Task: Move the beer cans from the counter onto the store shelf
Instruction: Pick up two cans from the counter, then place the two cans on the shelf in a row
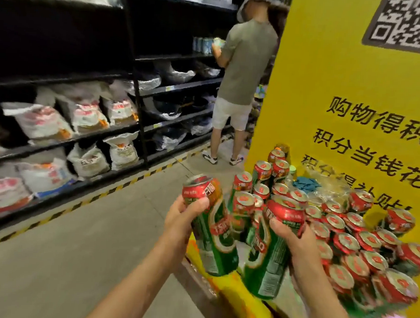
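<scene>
My left hand (183,215) grips a tall green beer can with a red top (212,234), tilted and lifted off the counter. My right hand (294,246) grips a second green can (269,254) just to its right. Several more red-topped cans (360,242) stand packed together on the counter at the lower right. The black store shelf (135,86) runs along the left side of the aisle.
A person in a grey shirt (242,70) stands ahead at the shelf, handling cans there (202,45). White sacks (84,118) fill the lower shelves. A yellow sign panel (352,112) rises behind the cans. A yellow-black striped line (100,194) marks the concrete floor.
</scene>
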### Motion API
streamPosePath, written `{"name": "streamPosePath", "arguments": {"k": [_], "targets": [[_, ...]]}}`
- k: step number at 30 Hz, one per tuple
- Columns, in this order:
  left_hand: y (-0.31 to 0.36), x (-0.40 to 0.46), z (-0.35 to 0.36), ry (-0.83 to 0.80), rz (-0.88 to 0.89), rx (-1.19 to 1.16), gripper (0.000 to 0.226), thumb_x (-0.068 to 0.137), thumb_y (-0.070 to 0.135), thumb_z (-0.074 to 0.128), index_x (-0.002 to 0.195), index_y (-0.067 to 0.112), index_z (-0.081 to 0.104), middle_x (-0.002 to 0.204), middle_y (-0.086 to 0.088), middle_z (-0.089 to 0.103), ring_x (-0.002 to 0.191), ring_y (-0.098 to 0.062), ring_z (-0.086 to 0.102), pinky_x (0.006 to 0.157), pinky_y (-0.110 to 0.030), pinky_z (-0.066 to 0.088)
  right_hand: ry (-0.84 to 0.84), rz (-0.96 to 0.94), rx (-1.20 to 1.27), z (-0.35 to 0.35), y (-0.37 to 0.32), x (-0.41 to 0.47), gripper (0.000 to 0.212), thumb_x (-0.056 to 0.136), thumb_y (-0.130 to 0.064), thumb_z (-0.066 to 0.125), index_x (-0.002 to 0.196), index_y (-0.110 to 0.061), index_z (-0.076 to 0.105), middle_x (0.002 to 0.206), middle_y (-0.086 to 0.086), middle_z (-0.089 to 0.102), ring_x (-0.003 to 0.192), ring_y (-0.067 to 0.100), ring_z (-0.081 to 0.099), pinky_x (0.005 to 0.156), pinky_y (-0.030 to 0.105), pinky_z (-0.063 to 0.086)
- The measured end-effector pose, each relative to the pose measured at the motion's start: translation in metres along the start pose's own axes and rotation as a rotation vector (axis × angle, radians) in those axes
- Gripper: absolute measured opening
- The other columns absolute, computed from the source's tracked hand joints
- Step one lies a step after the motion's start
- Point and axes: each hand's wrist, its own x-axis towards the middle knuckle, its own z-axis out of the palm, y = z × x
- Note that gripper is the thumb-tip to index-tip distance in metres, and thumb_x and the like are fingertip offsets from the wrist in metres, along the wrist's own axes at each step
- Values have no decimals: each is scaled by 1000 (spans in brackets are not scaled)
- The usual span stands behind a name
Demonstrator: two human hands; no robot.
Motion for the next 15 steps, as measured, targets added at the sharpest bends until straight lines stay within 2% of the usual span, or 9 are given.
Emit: {"name": "streamPosePath", "arguments": {"k": [2, 4, 6, 9, 12, 15], "targets": [[30, -7, -42, 66, 24, -11, 74, 48, 47, 69, 113, 12, 60, 91, -9, 71, 81, -23, 69, 64, -29, 56, -130, -24, 40, 54, -5, 8, 74, 41, -47, 83, 106, -16, 63, 90, 8, 73, 81, 28, 70, 70, 38, 56], [55, -15, -86, 138, 52, 8, 76, 49, 49, 68, 114, 11, 59, 92, -11, 71, 78, -22, 69, 61, -29, 55, -240, -36, 95, 108, -5, 11, 55, 43, -42, 81, 91, -20, 68, 79, 8, 71, 71, 27, 69, 62, 36, 57], [76, -25, -128, 225, 85, 30, 73, 49, 50, 68, 111, 13, 60, 89, -8, 73, 77, -20, 70, 60, -27, 55, -340, -12, 133, 161, 0, 13, 54, 40, -43, 83, 87, -20, 69, 77, 8, 70, 68, 26, 68, 59, 35, 57], [99, -41, -185, 371, 137, 50, 64, 48, 49, 69, 104, 19, 60, 82, -2, 73, 74, -17, 70, 59, -26, 54, -465, 37, 147, 234, 9, 14, 59, 41, -39, 78, 93, -14, 64, 74, 4, 70, 67, 20, 68, 56, 27, 54], [117, -49, -234, 517, 173, 82, 60, 51, 46, 73, 105, 21, 61, 86, -2, 74, 77, -18, 71, 60, -24, 54, -582, 68, 98, 298, 17, 19, 60, 42, -42, 76, 95, -17, 65, 80, 5, 72, 74, 23, 69, 62, 30, 54], [131, -46, -279, 698, 223, 104, 50, 58, 35, 78, 103, 24, 62, 88, 0, 74, 78, -15, 71, 60, -23, 53, -685, 91, 58, 356, 26, 30, 63, 42, -44, 76, 98, -18, 64, 83, 5, 72, 77, 22, 70, 65, 30, 53]]}}
